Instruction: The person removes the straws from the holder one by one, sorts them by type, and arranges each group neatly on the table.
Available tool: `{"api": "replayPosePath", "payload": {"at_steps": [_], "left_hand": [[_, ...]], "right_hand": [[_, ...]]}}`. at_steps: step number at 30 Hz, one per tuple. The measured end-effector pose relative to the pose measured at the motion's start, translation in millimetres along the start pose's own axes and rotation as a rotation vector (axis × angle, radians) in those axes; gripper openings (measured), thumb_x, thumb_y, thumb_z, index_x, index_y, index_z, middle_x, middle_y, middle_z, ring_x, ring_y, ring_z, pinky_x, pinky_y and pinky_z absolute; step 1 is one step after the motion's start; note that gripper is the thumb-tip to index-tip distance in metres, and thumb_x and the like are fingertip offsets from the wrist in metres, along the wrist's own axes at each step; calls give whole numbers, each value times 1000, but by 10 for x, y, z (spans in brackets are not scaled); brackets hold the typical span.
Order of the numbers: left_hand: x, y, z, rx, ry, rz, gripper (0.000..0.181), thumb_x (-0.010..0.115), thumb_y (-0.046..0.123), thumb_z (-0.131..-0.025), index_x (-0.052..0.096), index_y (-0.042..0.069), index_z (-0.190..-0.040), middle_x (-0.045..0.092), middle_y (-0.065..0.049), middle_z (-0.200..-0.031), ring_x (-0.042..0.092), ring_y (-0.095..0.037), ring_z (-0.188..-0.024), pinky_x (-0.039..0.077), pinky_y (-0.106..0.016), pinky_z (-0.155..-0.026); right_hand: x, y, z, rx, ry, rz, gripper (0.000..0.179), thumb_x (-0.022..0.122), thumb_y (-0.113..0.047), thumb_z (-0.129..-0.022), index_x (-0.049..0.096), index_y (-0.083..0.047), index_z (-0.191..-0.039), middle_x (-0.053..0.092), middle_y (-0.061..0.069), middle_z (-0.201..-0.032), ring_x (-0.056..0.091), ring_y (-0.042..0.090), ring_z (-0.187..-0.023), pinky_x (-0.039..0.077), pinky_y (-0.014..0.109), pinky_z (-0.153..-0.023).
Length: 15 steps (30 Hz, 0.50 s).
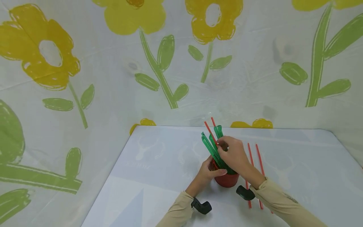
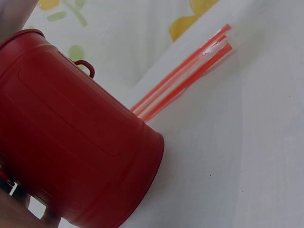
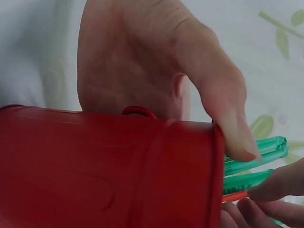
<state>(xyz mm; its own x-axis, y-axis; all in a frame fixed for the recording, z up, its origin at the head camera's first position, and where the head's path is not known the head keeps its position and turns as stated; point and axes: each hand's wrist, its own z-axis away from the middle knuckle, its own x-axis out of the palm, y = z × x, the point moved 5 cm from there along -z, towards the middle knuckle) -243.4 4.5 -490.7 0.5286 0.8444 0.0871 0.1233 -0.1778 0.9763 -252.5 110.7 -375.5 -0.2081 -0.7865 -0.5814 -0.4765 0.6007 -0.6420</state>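
A small red metal bucket (image 1: 227, 181) with little loops on its side stands on the table. Several green plastic-wrapped sticks (image 1: 208, 145) lean out of its mouth, and two red straws (image 1: 209, 128) rise among them. My left hand (image 1: 207, 172) grips the bucket from the left; in the right wrist view its thumb (image 3: 232, 133) lies over the rim. Above the opening, my right hand (image 1: 233, 154) pinches one red straw. The fingertips (image 3: 278, 185) show at that straw beside the green sticks. The straws' lower ends are hidden inside the bucket.
More red straws (image 1: 259, 159) lie on the white-covered table (image 1: 158, 183) to the right, partly under my right forearm. In the left wrist view, loose straws (image 2: 190, 69) extend from behind the bucket. A flower-patterned curtain (image 1: 113, 78) hangs behind the table's far edge.
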Motion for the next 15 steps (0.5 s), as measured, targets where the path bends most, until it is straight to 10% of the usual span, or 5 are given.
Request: {"api": "replayPosePath", "payload": {"at_steps": [15], "left_hand": [[-16, -16, -9, -29, 12, 14, 66, 69, 32, -84, 38, 21, -141, 52, 4, -131, 48, -13, -119, 40, -29, -100]], "right_hand": [[89, -28, 4, -34, -14, 165, 18, 70, 1, -74, 68, 0, -92, 67, 7, -77, 56, 14, -59, 47, 28, -51]]}}
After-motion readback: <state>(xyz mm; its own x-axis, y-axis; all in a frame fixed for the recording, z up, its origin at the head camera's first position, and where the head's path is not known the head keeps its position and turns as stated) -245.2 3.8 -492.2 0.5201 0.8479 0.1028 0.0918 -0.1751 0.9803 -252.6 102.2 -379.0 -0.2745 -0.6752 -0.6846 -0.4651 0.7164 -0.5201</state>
